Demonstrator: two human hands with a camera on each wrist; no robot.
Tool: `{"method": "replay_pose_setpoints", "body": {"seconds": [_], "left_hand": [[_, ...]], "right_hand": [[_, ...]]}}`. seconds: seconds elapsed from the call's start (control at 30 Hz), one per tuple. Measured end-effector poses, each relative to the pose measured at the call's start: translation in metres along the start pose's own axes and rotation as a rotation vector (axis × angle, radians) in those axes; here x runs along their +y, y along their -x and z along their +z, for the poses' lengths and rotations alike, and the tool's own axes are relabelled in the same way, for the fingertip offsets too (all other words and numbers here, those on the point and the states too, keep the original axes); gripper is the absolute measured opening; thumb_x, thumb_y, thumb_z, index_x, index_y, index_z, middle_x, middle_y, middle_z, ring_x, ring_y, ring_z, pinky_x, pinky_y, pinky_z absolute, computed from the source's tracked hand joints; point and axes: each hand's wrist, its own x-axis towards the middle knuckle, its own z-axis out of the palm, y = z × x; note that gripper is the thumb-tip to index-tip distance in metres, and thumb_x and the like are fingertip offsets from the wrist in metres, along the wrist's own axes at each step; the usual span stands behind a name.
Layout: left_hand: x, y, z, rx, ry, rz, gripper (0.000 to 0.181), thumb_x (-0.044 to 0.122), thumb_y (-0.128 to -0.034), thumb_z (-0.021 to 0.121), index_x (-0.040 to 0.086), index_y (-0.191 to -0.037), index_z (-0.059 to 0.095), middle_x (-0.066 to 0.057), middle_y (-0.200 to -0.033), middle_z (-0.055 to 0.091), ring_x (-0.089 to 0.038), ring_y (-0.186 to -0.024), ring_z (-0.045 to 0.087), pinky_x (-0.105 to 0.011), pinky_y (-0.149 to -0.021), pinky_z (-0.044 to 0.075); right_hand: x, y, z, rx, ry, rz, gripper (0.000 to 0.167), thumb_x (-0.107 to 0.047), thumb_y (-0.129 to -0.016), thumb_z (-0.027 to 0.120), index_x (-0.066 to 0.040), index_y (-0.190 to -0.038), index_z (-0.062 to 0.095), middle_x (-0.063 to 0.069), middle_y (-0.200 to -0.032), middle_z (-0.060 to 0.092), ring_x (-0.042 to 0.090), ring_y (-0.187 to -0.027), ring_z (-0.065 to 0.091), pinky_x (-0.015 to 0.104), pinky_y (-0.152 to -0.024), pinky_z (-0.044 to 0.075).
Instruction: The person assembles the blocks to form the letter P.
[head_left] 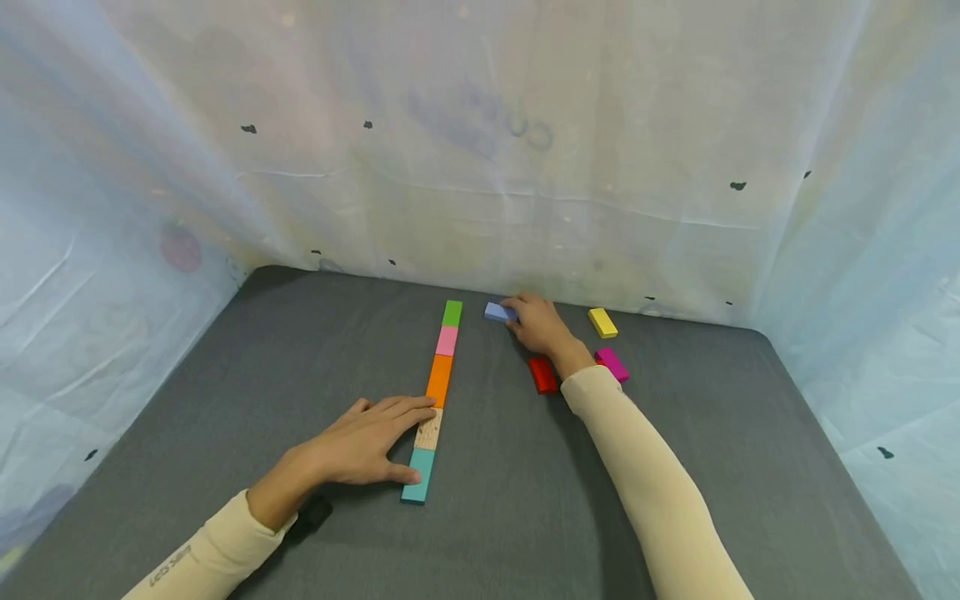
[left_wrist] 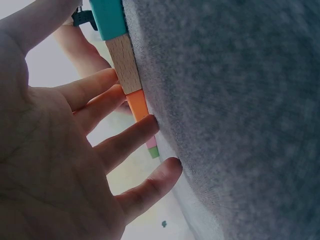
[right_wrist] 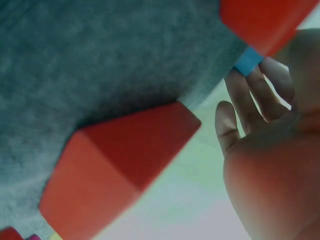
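Note:
A straight row of flat blocks runs away from me: teal (head_left: pixel 420 477), bare wood (head_left: pixel 428 429), orange (head_left: pixel 439 379), pink (head_left: pixel 447 340) and green (head_left: pixel 452 312). Along its near left side lies my left hand (head_left: pixel 356 442), fingers spread. Its fingertips touch near the orange and wooden blocks, while the thumb rests on the teal one. Further back, my right hand (head_left: pixel 540 323) pinches the right end of a light blue block (head_left: pixel 495 312) between thumb and fingers; that block (right_wrist: pixel 248 61) is partly hidden in the right wrist view.
Right of the row, a red block (head_left: pixel 542 375) lies beside my right forearm. A magenta block (head_left: pixel 612 364) and a yellow block (head_left: pixel 602 322) sit further right, with another red piece (head_left: pixel 600 362) mostly hidden by the sleeve. Pale sheeting (head_left: pixel 480 192) hangs around the grey table (head_left: pixel 510 517).

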Motion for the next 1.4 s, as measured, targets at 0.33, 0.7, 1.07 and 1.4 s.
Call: {"method": "replay_pose_setpoints", "body": {"seconds": [0.33,0.7,1.07,1.4], "left_hand": [[0.001,0.0,0.0,-0.006,0.002,-0.003,0.087,0.06,-0.0811,0.073,0.025,-0.153,0.039,0.006,-0.162,0.033,-0.024,-0.147,0.035,-0.069,-0.108,0.026],[-0.003,0.004,0.003,0.007,-0.011,-0.034,0.089,0.061,-0.0793,0.074,0.027,-0.153,0.038,0.007,-0.162,0.032,-0.023,-0.147,0.035,-0.068,-0.108,0.027],[-0.003,0.002,0.001,0.017,-0.012,-0.017,0.088,0.061,-0.0794,0.074,0.025,-0.153,0.04,0.007,-0.16,0.034,-0.022,-0.146,0.036,-0.065,-0.107,0.029],[-0.003,0.005,0.001,0.017,0.003,-0.006,0.089,0.061,-0.0796,0.074,0.026,-0.153,0.039,0.006,-0.16,0.034,-0.023,-0.145,0.037,-0.063,-0.105,0.031]], "right_hand": [[-0.004,0.008,-0.001,0.017,-0.043,0.003,0.043,-0.03,-0.098,0.063,-0.017,-0.139,0.059,0.012,-0.139,0.057,0.032,-0.132,0.051,0.053,-0.112,0.037],[-0.013,0.002,-0.001,0.0,-0.053,-0.018,0.042,-0.027,-0.099,0.063,-0.011,-0.137,0.059,0.012,-0.138,0.06,0.031,-0.13,0.054,0.046,-0.112,0.039],[-0.009,-0.002,-0.004,0.013,-0.12,-0.019,0.041,-0.027,-0.099,0.062,-0.013,-0.138,0.059,0.011,-0.137,0.06,0.03,-0.13,0.053,0.045,-0.113,0.039],[-0.017,-0.002,0.002,0.03,-0.294,-0.025,0.041,-0.024,-0.097,0.066,-0.012,-0.136,0.061,0.013,-0.124,0.06,0.028,-0.106,0.055,0.044,-0.098,0.044]]}}
